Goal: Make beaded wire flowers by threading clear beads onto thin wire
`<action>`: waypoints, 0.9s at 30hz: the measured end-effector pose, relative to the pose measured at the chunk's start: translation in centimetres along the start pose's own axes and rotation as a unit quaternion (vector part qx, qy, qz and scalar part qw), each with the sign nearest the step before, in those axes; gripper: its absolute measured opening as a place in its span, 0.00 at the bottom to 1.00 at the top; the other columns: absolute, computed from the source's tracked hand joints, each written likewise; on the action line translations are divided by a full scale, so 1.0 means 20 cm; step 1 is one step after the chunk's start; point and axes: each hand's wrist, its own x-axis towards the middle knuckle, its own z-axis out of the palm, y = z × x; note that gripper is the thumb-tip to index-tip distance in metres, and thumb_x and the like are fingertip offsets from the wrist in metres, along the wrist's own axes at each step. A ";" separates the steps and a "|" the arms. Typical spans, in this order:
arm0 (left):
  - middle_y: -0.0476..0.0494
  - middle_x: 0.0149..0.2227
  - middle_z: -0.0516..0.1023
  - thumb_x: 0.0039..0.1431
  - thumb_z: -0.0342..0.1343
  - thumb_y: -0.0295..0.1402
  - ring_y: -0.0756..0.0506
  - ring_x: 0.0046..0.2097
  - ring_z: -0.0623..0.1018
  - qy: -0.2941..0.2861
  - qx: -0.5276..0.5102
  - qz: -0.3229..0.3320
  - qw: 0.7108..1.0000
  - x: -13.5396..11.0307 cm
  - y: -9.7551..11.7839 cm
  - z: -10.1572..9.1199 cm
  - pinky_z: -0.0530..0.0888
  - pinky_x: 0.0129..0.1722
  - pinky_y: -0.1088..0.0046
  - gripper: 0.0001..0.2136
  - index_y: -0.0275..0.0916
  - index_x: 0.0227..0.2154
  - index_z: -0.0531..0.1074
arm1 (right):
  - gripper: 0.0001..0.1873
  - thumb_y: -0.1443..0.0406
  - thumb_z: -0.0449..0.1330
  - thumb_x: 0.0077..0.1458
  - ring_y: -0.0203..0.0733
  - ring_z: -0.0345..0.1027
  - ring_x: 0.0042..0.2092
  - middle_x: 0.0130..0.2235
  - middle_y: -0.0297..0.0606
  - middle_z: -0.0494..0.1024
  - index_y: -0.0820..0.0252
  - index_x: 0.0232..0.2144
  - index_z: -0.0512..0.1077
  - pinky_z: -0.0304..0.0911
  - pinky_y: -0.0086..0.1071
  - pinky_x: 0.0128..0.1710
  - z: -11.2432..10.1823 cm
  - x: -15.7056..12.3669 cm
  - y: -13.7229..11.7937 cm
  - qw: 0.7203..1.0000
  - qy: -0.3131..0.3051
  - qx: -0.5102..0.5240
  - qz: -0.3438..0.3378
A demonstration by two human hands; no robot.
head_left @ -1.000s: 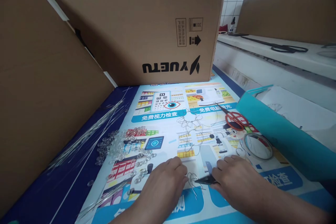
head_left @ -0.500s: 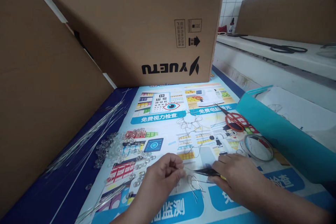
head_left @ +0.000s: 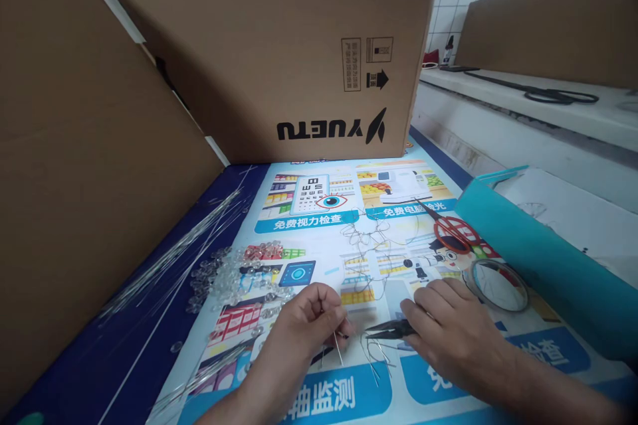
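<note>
My left hand is closed in a pinch on a thin bent wire that hangs down over the printed poster. My right hand is wrapped round small black pliers, whose tips point left toward the wire. More bent wire loops lie on the poster between my two hands. A pile of clear beads sits left of my left hand.
Long straight wires lie along the left. A tangle of shaped wire, red scissors and a tape roll lie beyond my hands. A teal folder rises at right. Cardboard boxes wall the back and left.
My left hand lifted the wire off the poster and drew slightly back; the pliers in my right hand shifted a little toward it. The view tilted slightly.
</note>
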 end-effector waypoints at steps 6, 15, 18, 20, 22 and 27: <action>0.47 0.24 0.78 0.50 0.62 0.40 0.51 0.23 0.74 -0.022 -0.041 -0.033 0.998 0.00 -0.01 0.00 0.69 0.26 0.77 0.15 0.39 0.28 0.61 | 0.11 0.71 0.52 0.56 0.47 0.63 0.37 0.34 0.43 0.73 0.63 0.40 0.71 0.54 0.43 0.40 -0.02 -0.02 0.01 0.991 0.056 -0.082 -0.095; 0.49 0.23 0.76 0.51 0.62 0.38 0.50 0.24 0.76 -0.027 -0.051 -0.035 0.998 0.00 -0.01 0.01 0.70 0.23 0.79 0.14 0.39 0.30 0.61 | 0.12 0.72 0.51 0.57 0.47 0.64 0.38 0.34 0.43 0.74 0.63 0.41 0.71 0.54 0.44 0.42 -0.03 -0.01 0.01 0.985 0.081 -0.097 -0.117; 0.51 0.22 0.75 0.50 0.63 0.38 0.51 0.24 0.76 -0.025 -0.060 -0.038 0.997 0.00 -0.01 0.01 0.70 0.22 0.80 0.15 0.39 0.29 0.60 | 0.12 0.72 0.50 0.57 0.48 0.64 0.38 0.34 0.43 0.74 0.64 0.41 0.71 0.54 0.44 0.41 -0.04 -0.01 0.01 0.985 0.079 -0.100 -0.119; 0.51 0.22 0.74 0.49 0.63 0.37 0.51 0.24 0.76 -0.023 -0.061 -0.038 0.997 -0.01 -0.01 0.01 0.70 0.22 0.80 0.15 0.39 0.29 0.60 | 0.13 0.72 0.50 0.57 0.48 0.64 0.38 0.35 0.43 0.74 0.64 0.41 0.71 0.54 0.44 0.41 -0.04 -0.01 0.00 0.985 0.076 -0.099 -0.121; 0.52 0.22 0.74 0.49 0.64 0.37 0.51 0.24 0.76 -0.021 -0.060 -0.040 0.997 -0.01 -0.01 0.02 0.70 0.22 0.80 0.16 0.39 0.29 0.60 | 0.13 0.73 0.50 0.57 0.48 0.64 0.38 0.35 0.43 0.74 0.64 0.41 0.71 0.54 0.44 0.41 -0.03 -0.01 0.00 0.985 0.077 -0.097 -0.123; 0.50 0.22 0.75 0.49 0.63 0.39 0.52 0.23 0.75 -0.029 -0.054 -0.051 0.997 -0.01 -0.01 0.03 0.69 0.21 0.81 0.16 0.39 0.28 0.60 | 0.13 0.73 0.50 0.57 0.47 0.64 0.37 0.34 0.43 0.74 0.64 0.41 0.71 0.54 0.44 0.40 -0.02 -0.01 -0.01 0.985 0.077 -0.096 -0.123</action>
